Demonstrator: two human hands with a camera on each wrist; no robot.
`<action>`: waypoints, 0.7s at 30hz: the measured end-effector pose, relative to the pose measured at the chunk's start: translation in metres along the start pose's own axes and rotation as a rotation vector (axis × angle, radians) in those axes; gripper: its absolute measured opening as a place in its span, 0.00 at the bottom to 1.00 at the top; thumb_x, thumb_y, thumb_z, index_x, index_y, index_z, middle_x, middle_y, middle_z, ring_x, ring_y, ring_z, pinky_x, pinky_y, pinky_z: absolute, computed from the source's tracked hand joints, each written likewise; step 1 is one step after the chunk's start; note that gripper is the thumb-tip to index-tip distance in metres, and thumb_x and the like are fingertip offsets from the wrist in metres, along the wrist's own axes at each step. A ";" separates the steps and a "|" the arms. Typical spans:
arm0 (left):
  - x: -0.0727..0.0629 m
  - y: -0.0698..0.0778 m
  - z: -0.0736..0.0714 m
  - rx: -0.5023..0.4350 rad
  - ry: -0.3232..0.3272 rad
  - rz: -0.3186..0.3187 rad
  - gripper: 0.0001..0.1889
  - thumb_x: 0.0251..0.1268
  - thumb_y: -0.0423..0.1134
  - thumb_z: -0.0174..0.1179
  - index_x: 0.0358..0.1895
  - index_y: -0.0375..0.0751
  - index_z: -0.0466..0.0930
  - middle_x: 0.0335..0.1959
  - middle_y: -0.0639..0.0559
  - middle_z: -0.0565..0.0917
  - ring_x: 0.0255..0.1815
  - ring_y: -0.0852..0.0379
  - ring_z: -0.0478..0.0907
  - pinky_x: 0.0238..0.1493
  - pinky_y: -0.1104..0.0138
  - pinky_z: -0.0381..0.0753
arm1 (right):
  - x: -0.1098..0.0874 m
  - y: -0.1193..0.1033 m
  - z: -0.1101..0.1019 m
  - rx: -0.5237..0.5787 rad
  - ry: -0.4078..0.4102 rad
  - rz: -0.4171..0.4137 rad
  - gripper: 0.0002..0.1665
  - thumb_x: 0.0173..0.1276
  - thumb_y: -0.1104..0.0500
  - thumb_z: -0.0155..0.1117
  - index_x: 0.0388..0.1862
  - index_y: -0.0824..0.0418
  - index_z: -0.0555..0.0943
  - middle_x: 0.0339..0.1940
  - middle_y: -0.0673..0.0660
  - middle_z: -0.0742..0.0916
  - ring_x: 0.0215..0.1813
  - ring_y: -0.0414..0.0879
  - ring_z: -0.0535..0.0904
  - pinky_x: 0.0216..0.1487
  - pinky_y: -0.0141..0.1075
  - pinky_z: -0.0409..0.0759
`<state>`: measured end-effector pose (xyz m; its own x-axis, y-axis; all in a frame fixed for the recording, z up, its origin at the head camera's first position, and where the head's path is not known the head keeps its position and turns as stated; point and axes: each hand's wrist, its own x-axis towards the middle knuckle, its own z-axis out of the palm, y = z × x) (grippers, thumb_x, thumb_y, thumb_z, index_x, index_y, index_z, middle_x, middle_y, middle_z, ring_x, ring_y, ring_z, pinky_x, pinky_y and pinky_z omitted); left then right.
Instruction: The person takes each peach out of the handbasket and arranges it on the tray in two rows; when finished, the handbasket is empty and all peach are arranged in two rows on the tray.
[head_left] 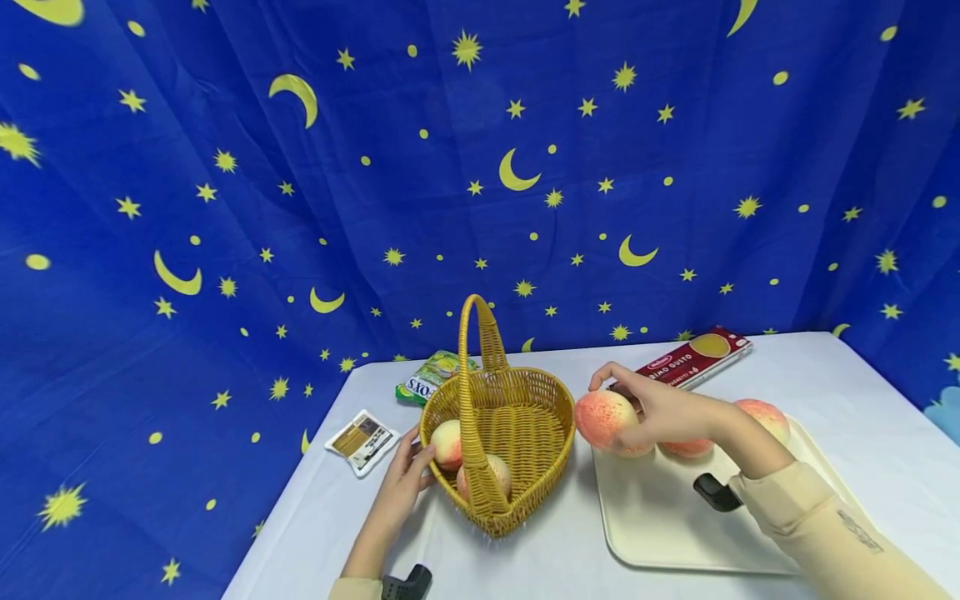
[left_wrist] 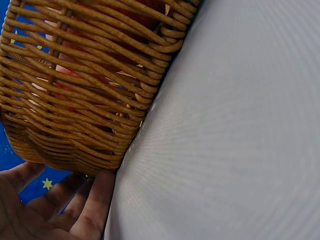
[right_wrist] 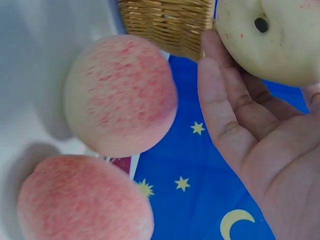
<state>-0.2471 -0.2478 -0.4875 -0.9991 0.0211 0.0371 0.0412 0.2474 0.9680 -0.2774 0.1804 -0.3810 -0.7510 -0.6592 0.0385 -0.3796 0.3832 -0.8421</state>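
My right hand (head_left: 660, 412) grips a peach (head_left: 602, 419) above the left edge of the cream tray (head_left: 675, 533). In the right wrist view, the pale underside of this peach (right_wrist: 280, 45) faces the camera over the fingers. A reddish peach (head_left: 688, 448) and another peach (head_left: 761, 417) sit on the tray, partly hidden by my right arm. My left hand (head_left: 401, 479) rests against the left side of the yellow wicker basket (head_left: 525, 483); its straight fingers (left_wrist: 95, 205) touch the weave. Inside the basket lie a peach (head_left: 446, 443) and a second peach (head_left: 498, 475), behind the handle.
A green snack bag (head_left: 431, 375) lies behind the basket. To the left is a small white packet with a brown label (head_left: 363, 442). A red spaghetti box (head_left: 697, 358) lies behind the tray. A blue star-patterned cloth (head_left: 420, 208) hangs behind the white table (head_left: 555, 567).
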 end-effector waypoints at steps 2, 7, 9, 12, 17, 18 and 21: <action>0.000 0.000 0.000 0.000 0.002 -0.001 0.32 0.87 0.48 0.53 0.85 0.41 0.57 0.76 0.28 0.71 0.72 0.36 0.77 0.63 0.55 0.90 | -0.004 0.003 0.001 0.005 0.010 -0.020 0.39 0.58 0.63 0.76 0.64 0.58 0.65 0.57 0.64 0.83 0.54 0.54 0.83 0.52 0.37 0.88; 0.000 0.000 -0.001 0.001 -0.001 0.003 0.32 0.88 0.47 0.52 0.85 0.41 0.57 0.76 0.27 0.71 0.72 0.35 0.77 0.63 0.55 0.90 | -0.012 0.010 0.005 0.003 0.032 -0.052 0.39 0.58 0.62 0.78 0.62 0.60 0.65 0.58 0.64 0.81 0.54 0.49 0.83 0.53 0.34 0.87; 0.000 0.000 -0.001 -0.001 -0.003 0.004 0.32 0.88 0.47 0.52 0.85 0.41 0.57 0.76 0.27 0.71 0.72 0.35 0.77 0.64 0.55 0.90 | -0.016 0.012 0.006 -0.008 0.037 -0.051 0.39 0.59 0.61 0.79 0.63 0.59 0.65 0.59 0.64 0.81 0.54 0.47 0.83 0.53 0.33 0.87; -0.001 0.000 -0.001 -0.007 -0.009 0.002 0.32 0.88 0.47 0.52 0.85 0.41 0.57 0.77 0.27 0.70 0.72 0.35 0.78 0.64 0.54 0.90 | -0.021 0.013 0.008 -0.041 0.051 -0.043 0.40 0.59 0.58 0.81 0.63 0.57 0.66 0.61 0.63 0.81 0.55 0.46 0.83 0.54 0.32 0.86; -0.002 -0.001 -0.001 -0.009 -0.014 0.006 0.32 0.88 0.47 0.52 0.85 0.42 0.57 0.77 0.27 0.70 0.72 0.36 0.78 0.65 0.53 0.89 | -0.029 0.018 0.011 -0.134 0.085 -0.009 0.40 0.56 0.54 0.84 0.62 0.48 0.68 0.59 0.56 0.84 0.53 0.42 0.83 0.52 0.32 0.84; -0.002 0.000 -0.001 -0.009 -0.014 0.006 0.32 0.88 0.47 0.52 0.85 0.42 0.57 0.77 0.28 0.70 0.72 0.36 0.78 0.65 0.53 0.89 | -0.031 0.019 0.012 -0.137 0.088 -0.006 0.40 0.56 0.54 0.84 0.61 0.48 0.68 0.59 0.55 0.85 0.53 0.42 0.84 0.52 0.32 0.84; -0.002 0.000 -0.001 -0.005 -0.016 0.007 0.32 0.88 0.48 0.52 0.85 0.42 0.57 0.77 0.28 0.70 0.72 0.35 0.78 0.65 0.53 0.89 | -0.033 0.023 0.014 -0.111 0.083 -0.016 0.40 0.56 0.55 0.83 0.62 0.48 0.68 0.59 0.55 0.84 0.55 0.41 0.83 0.53 0.32 0.85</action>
<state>-0.2452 -0.2487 -0.4874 -0.9985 0.0382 0.0397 0.0478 0.2422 0.9690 -0.2534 0.2020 -0.4087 -0.7850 -0.6114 0.0997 -0.4455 0.4454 -0.7766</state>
